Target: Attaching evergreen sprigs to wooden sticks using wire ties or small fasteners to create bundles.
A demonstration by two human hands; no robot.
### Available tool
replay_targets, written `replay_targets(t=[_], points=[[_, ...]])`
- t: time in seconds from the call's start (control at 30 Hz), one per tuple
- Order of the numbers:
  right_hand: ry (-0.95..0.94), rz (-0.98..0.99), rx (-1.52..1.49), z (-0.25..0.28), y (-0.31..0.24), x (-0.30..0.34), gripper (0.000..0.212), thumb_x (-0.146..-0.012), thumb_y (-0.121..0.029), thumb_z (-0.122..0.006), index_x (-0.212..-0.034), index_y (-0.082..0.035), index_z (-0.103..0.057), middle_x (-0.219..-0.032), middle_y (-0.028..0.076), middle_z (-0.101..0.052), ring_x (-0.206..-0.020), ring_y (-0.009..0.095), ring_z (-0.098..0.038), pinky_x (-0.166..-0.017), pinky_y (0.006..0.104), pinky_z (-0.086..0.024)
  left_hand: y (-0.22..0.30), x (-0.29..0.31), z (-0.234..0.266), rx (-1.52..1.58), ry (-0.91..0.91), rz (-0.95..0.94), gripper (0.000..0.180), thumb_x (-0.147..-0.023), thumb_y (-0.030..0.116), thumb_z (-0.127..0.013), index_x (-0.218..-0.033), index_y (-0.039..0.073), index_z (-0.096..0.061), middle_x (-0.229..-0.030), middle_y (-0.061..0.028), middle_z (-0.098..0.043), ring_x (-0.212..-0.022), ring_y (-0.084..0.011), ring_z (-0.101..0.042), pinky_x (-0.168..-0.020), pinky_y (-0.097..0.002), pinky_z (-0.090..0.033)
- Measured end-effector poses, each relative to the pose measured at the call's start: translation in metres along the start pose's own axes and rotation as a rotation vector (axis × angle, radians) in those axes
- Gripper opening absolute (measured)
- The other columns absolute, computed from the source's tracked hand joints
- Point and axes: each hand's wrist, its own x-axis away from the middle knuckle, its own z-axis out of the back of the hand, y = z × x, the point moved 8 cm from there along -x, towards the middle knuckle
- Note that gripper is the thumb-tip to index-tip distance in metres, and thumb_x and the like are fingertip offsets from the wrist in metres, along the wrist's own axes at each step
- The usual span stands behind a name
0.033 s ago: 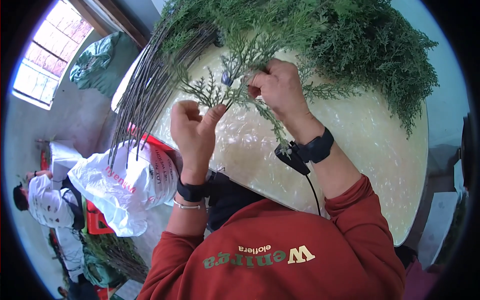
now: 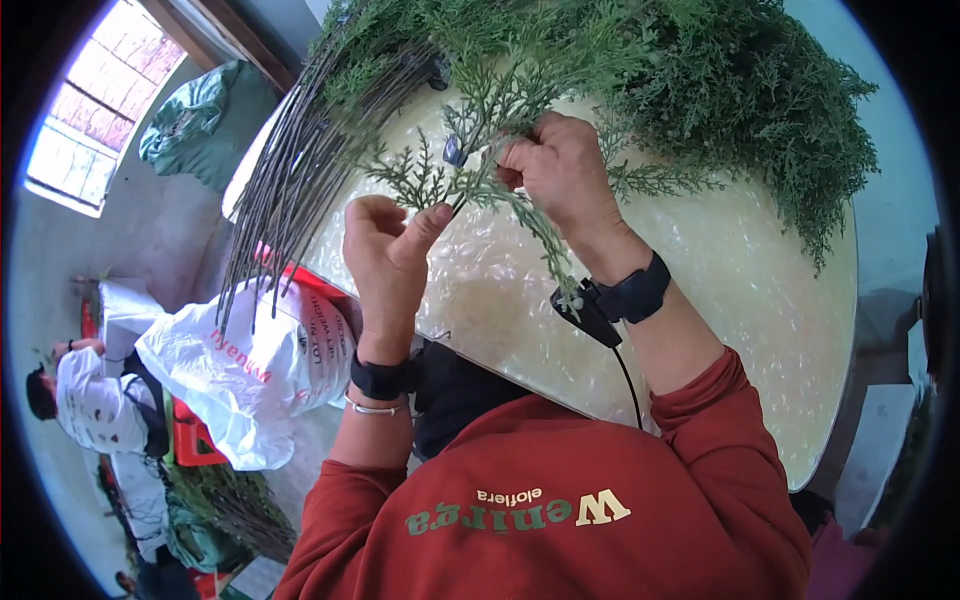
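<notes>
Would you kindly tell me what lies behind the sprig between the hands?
The pale table shows through gaps in the sprig, with more greenery beyond; whatever it covers cannot be seen.

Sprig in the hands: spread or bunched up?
Spread. The sprig fans its shoots apart, with the pale tabletop showing between them; left hand pinches the stem.

At upper centre, the left hand [image 2: 385, 255] and right hand [image 2: 560, 175] pinch a feathery green sprig [image 2: 482, 190] above a glossy cream worktop [image 2: 700, 300]; slender brown stems [image 2: 290, 180] lie upper left.
</notes>
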Motion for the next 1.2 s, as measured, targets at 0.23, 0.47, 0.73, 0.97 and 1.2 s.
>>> replay_targets(t=[0.23,0.47,0.73,0.97,1.2], points=[[0.009,0.016,-0.023,-0.001,-0.007,-0.001,0.009,-0.074,-0.002,-0.058,-0.074,0.006,-0.06,-0.062,0.008,-0.059,-0.054,0.012,-0.054,-0.052,0.0237,-0.044,-0.021,0.005,-0.038,0.557,-0.338,0.512,0.015,-0.078,0.012,-0.068,-0.076,-0.001,-0.06,-0.063,0.0023,-0.054,-0.051,-0.0056,-0.044,-0.046,-0.0219,-0.035],[0.038,0.022,0.13,0.001,-0.011,0.001,0.014,-0.071,-0.008,-0.059,-0.07,0.006,-0.061,-0.06,0.005,-0.058,-0.053,0.011,-0.053,-0.051,0.023,-0.044,-0.015,0.003,-0.037,0.49,-0.218,0.417,0.008,-0.079,0.008,-0.065,-0.08,0.0,-0.065,-0.062,0.0028,-0.055,-0.052,-0.0045,-0.044,-0.046,-0.0197,-0.033],[0.013,0.08,0.015,-0.004,-0.007,0.004,0.01,-0.077,-0.007,-0.058,-0.076,0.003,-0.06,-0.069,0.008,-0.063,-0.059,0.014,-0.058,-0.054,0.0249,-0.048,-0.027,0.005,-0.035,0.724,-0.051,0.605,0.01,-0.079,0.006,-0.063,-0.075,-0.003,-0.059,-0.059,-0.0047,-0.054,-0.047,-0.0106,-0.046,-0.044,-0.0226,-0.036],[-0.019,-0.067,-0.557,-0.01,0.017,0.0,0.01,-0.085,-0.011,-0.054,-0.084,-0.001,-0.056,-0.089,0.014,-0.064,-0.069,0.022,-0.063,-0.062,0.0328,-0.054,-0.035,0.015,-0.054,0.925,-0.196,0.847,0.014,-0.084,0.01,-0.059,-0.079,-0.003,-0.055,-0.063,-0.0099,-0.054,-0.046,-0.015,-0.045,-0.043,-0.0251,-0.036],[-0.072,-0.184,-0.62,-0.011,0.027,-0.004,0.012,-0.088,-0.012,-0.05,-0.087,-0.001,-0.054,-0.091,0.017,-0.063,-0.073,0.025,-0.064,-0.064,0.0346,-0.055,-0.038,0.028,-0.071,1.147,-0.296,0.998,0.015,-0.086,0.011,-0.057,-0.08,-0.003,-0.054,-0.067,-0.0102,-0.054,-0.051,-0.0155,-0.046,-0.046,-0.0257,-0.037]])
